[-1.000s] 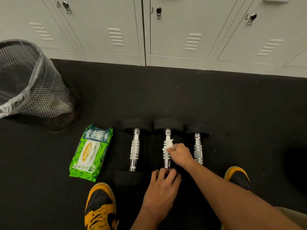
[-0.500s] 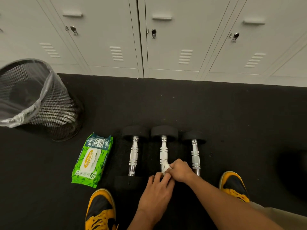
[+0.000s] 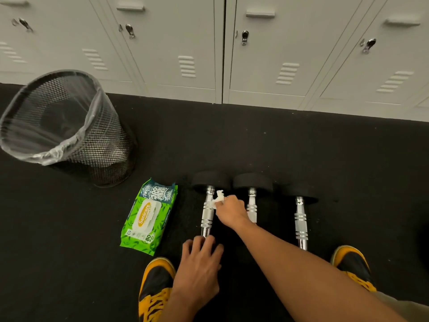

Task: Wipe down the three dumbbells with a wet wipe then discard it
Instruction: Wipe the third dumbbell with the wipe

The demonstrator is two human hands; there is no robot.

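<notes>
Wiping is the step I am on. My right hand [image 3: 228, 206] pinches the wet wipe [image 3: 219, 198], a small crumpled white wad, between thumb and fingertips, and presses it on the shiny handle of the left dumbbell [image 3: 207, 211], up near its far end. My left hand [image 3: 199, 263] lies flat and loosely spread on that dumbbell's near end, fingers [image 3: 210, 244] reaching up to where the handle starts; I think it keeps the weight from rolling. The middle dumbbell [image 3: 251, 194] lies just past my right knuckles, partly hidden by my wrist, and the right dumbbell [image 3: 300, 223] lies farther out on that side, well away from both hands. I cannot tell from here which ones are clean. Next, I think, I should rub the wipe along the handle toward my left hand, pushing hard enough to get into the grooves. The handles are smooth bright metal rods with ringed bands, so they should feel slick when wet. The ends are round, black and dull, like rubber. The floor [image 3: 325, 154] is dark and a bit rough. The green wipe pack [image 3: 149, 217], soft and crinkly, lies just left of my left hand. The bin [image 3: 109, 145], black wire mesh with a thin clear bag, stands farther off that way, ready for the wipe.
</notes>
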